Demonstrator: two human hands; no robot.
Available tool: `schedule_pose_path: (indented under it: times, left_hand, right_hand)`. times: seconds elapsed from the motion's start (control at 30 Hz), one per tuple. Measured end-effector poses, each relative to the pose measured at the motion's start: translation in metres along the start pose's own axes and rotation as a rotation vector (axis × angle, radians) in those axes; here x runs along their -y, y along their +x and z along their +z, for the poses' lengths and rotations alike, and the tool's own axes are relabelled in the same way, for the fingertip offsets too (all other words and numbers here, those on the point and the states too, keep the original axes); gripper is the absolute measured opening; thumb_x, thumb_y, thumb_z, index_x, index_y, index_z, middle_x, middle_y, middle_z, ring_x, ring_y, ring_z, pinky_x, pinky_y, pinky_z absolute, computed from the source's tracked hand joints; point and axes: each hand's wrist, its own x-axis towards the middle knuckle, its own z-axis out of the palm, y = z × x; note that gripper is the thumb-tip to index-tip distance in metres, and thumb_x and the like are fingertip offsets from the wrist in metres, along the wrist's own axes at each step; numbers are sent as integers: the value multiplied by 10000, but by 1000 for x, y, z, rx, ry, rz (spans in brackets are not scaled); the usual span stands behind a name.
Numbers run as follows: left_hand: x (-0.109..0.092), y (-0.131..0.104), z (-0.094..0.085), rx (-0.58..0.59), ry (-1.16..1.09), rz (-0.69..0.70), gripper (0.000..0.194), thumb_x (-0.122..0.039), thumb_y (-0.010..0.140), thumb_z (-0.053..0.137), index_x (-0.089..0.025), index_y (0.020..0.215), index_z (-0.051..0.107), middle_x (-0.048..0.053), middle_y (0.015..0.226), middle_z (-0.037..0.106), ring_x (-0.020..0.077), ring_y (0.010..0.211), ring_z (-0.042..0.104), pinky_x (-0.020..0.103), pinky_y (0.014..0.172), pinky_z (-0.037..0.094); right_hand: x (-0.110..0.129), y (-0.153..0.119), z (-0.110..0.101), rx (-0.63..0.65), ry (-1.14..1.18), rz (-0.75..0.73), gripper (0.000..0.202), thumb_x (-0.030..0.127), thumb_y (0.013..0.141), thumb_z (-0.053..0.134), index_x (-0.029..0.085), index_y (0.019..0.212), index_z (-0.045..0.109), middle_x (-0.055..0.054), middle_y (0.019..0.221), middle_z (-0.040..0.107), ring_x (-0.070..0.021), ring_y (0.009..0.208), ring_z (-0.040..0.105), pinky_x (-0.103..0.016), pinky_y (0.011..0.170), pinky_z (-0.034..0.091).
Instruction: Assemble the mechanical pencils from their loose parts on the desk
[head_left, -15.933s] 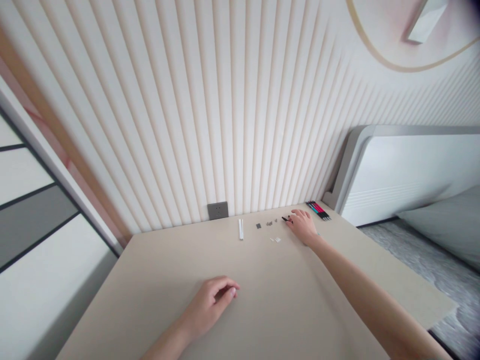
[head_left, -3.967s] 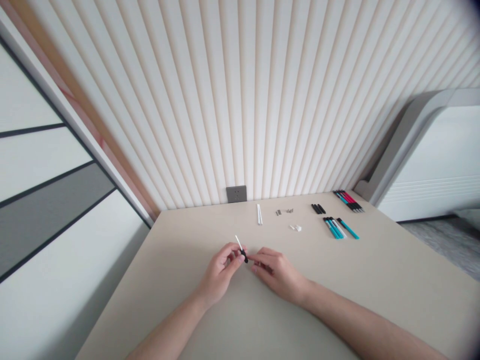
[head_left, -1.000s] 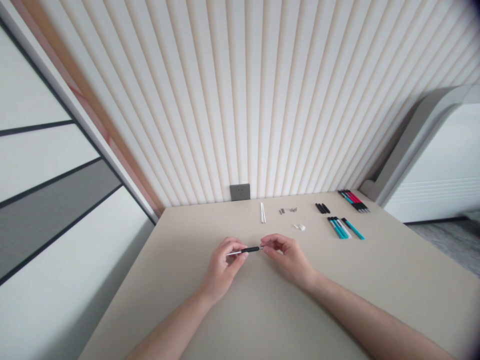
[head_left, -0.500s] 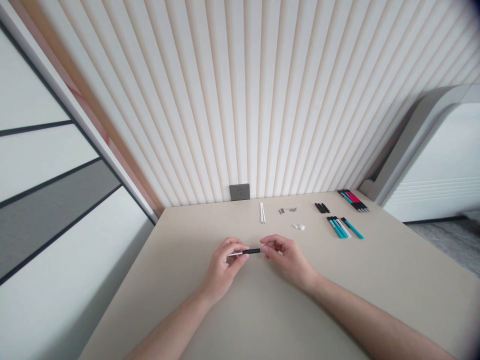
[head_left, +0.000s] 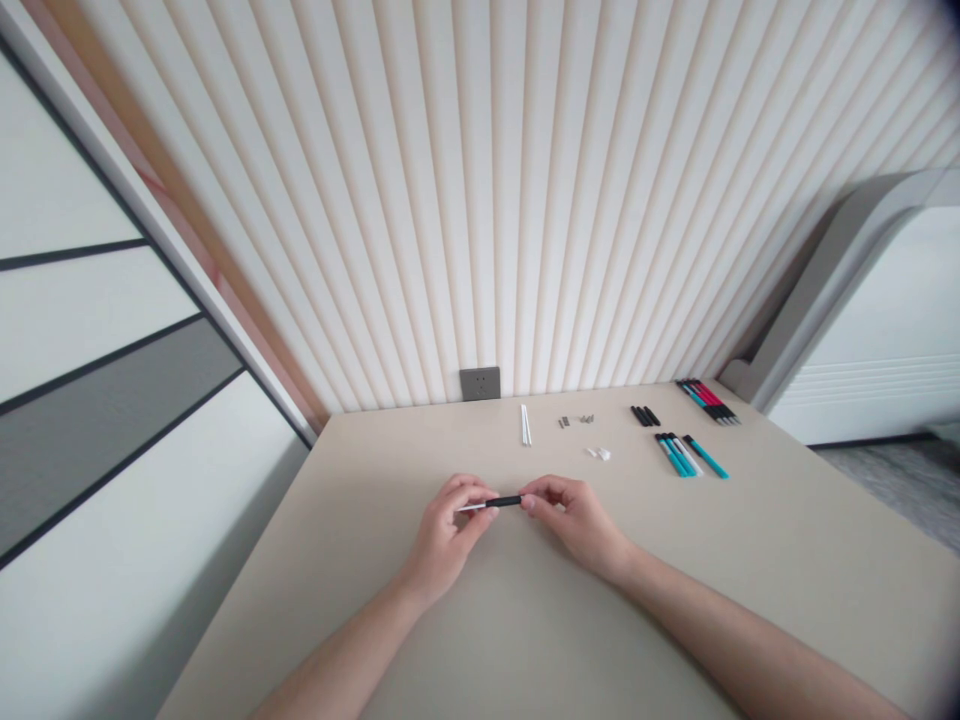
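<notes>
I see table, hands at centre. Left hand pinches white refill; right hand pinches black tip, at 3 o'clock of left. I judge step: tip going onto refill. Next calls for straight push along axis. Spare pens at 2 o'clock.

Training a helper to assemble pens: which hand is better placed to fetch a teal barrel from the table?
Probably the right hand: the teal barrels lie on its side, past it. The left hand pinches the white refill end of the pen part and would have to cross over.
</notes>
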Motion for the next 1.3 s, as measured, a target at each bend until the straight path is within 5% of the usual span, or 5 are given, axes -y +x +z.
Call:
schedule_pose_path:
  times: [0.13,0.3,0.6,0.8,1.3]
  left_hand:
    - [0,0,0,-4,6,5,111,-239,886,611,-210,963,685,42,1024,570,163,964,596,276,853,517]
    - [0,0,0,-21,3,3,112,-241,888,607,-209,964,682,42,1018,572,168,972,596,269,831,521]
    - [0,0,0,19,9,5,116,-250,896,603,-214,976,678,44,1034,559,161,968,592,284,869,516]
    - [-2,1,0,-2,10,2,123,-259,900,589,-205,971,673,45,1008,565,164,955,590,279,837,525]
    - [-2,0,-1,14,34,-8,133,-284,892,609,-213,955,703,49,1012,582,169,947,605,284,845,516]
  right_hand:
    - [-2,0,-1,55,-25,-9,412,470,929,463,152,770,672,-21,687,618,-138,647,522,-254,608,397]
    - [-5,0,1,32,-5,-41,322,410,856,609,176,1076,636,-11,764,622,-142,688,538,-255,646,425]
    - [-3,0,-2,30,-141,-64,416,447,949,433,166,706,621,-10,669,572,-133,649,500,-258,633,396]
    - [-3,-1,-1,15,-67,-74,285,413,888,562,181,1032,646,-23,797,640,-148,718,544,-257,669,429]
    - [-4,-3,0,7,-187,-31,326,433,920,498,181,780,649,-4,693,626,-140,659,515,-242,603,371]
